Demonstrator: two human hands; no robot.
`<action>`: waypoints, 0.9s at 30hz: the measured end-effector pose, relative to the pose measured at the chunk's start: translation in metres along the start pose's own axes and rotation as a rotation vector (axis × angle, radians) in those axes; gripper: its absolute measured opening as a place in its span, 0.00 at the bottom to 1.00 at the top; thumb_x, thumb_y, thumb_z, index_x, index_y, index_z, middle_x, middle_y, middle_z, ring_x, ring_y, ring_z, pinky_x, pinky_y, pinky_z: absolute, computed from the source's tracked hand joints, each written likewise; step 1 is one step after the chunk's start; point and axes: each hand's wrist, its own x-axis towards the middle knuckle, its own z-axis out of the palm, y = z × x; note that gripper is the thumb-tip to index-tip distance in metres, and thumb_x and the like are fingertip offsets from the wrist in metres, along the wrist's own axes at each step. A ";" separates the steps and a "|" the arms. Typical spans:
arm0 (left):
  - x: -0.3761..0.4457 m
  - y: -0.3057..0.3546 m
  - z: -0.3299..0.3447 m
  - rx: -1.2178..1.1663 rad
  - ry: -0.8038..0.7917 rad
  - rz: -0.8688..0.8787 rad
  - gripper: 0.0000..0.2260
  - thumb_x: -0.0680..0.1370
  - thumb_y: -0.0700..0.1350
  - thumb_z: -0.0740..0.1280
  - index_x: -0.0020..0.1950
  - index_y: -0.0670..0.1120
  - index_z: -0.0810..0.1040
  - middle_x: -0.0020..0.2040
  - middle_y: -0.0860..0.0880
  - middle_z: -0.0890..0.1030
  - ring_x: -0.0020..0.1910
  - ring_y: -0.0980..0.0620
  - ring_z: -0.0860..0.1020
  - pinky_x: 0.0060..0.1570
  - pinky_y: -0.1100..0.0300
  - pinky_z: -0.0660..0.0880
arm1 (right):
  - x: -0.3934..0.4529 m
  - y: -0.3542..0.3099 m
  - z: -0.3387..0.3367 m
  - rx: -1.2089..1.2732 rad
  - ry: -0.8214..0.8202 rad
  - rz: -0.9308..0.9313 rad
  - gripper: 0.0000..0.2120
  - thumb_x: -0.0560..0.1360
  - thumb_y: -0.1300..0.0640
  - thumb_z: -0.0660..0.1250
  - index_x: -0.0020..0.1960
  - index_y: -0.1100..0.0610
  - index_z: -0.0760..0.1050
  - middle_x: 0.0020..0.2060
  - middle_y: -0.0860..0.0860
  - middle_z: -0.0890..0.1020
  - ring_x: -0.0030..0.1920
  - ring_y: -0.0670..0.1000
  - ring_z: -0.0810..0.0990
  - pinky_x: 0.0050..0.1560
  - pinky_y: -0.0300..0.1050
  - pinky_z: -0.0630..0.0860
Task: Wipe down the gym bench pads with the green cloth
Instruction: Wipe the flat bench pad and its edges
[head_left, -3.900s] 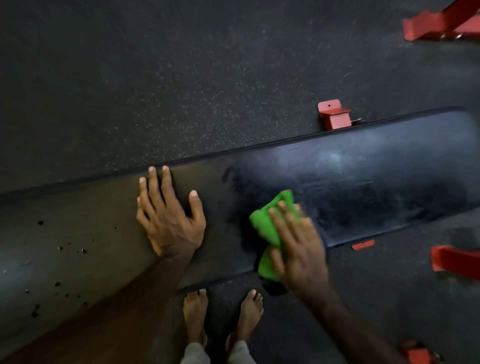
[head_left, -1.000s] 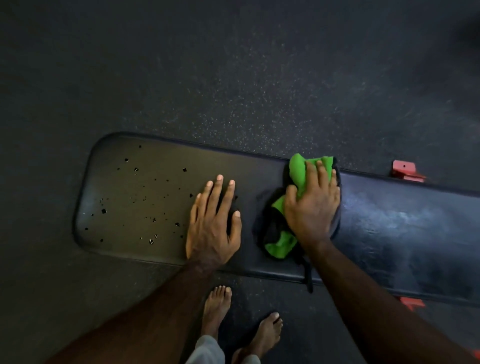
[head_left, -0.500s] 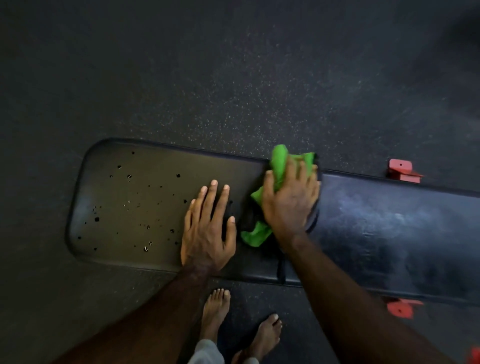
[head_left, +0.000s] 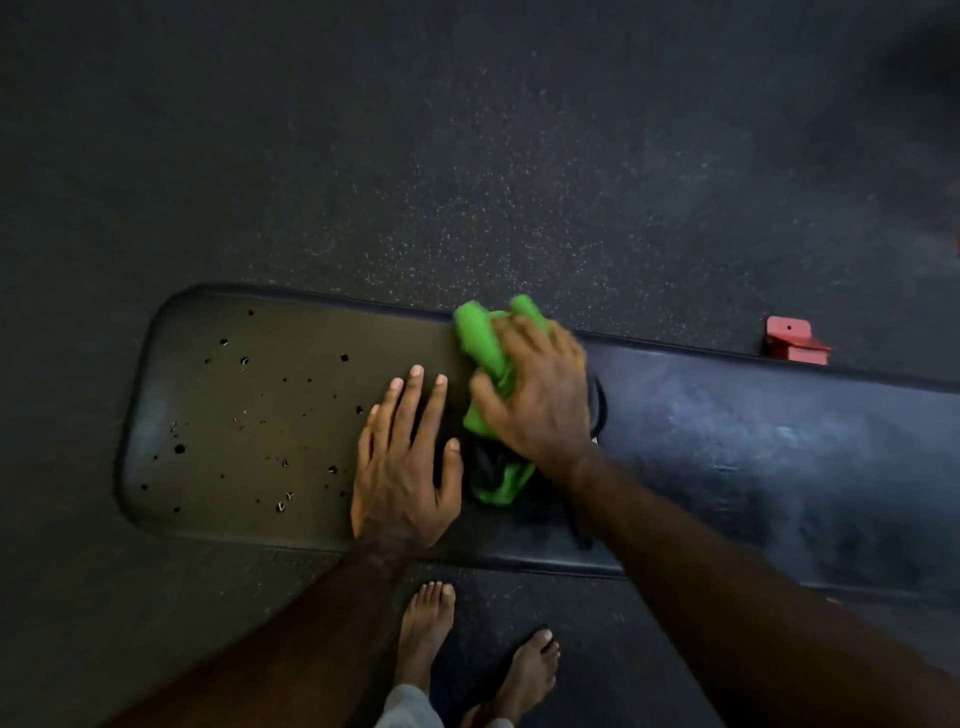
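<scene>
Head view: my right hand (head_left: 535, 387) presses the bunched cloth (head_left: 485, 358) onto the pad (head_left: 249, 415), fingers curled over it; left hand (head_left: 405, 467) lies flat, spread, just beside. Sweeping left risks bumping that hand or skipping the specks (head_left: 283, 506).

— What's under my palms?

— The bench pad (head_left: 270, 415), long, dark, with rounded corners, lying flat and running left to right across the speckled floor. Its left stretch looks dull and is dotted with small nicks and holes; the right stretch has a bluish sheen.

— And the green cloth (head_left: 480, 343)?

— Bright green, bunched into folds, lying on the pad near the middle by the far edge. One lump sticks out beyond my fingers, another fold shows near my wrist.
</scene>
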 end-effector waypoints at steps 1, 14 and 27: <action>0.000 0.000 0.000 0.001 0.007 0.001 0.29 0.82 0.53 0.58 0.84 0.51 0.60 0.85 0.50 0.55 0.83 0.49 0.54 0.80 0.47 0.53 | -0.005 0.009 -0.001 0.006 -0.076 -0.170 0.31 0.73 0.41 0.64 0.74 0.50 0.74 0.73 0.51 0.76 0.72 0.58 0.72 0.74 0.60 0.66; -0.001 -0.001 0.001 0.013 0.012 0.017 0.32 0.79 0.53 0.60 0.84 0.50 0.59 0.85 0.49 0.56 0.83 0.48 0.54 0.80 0.45 0.56 | -0.074 0.009 0.004 0.005 -0.217 -0.299 0.37 0.75 0.41 0.62 0.82 0.49 0.62 0.82 0.51 0.61 0.83 0.58 0.53 0.81 0.62 0.54; 0.001 -0.001 0.003 0.009 0.018 0.013 0.30 0.82 0.53 0.58 0.84 0.50 0.60 0.85 0.49 0.56 0.83 0.47 0.54 0.79 0.45 0.54 | -0.162 0.030 0.005 -0.050 -0.188 -0.134 0.42 0.71 0.42 0.66 0.84 0.46 0.58 0.83 0.48 0.57 0.84 0.55 0.53 0.79 0.62 0.60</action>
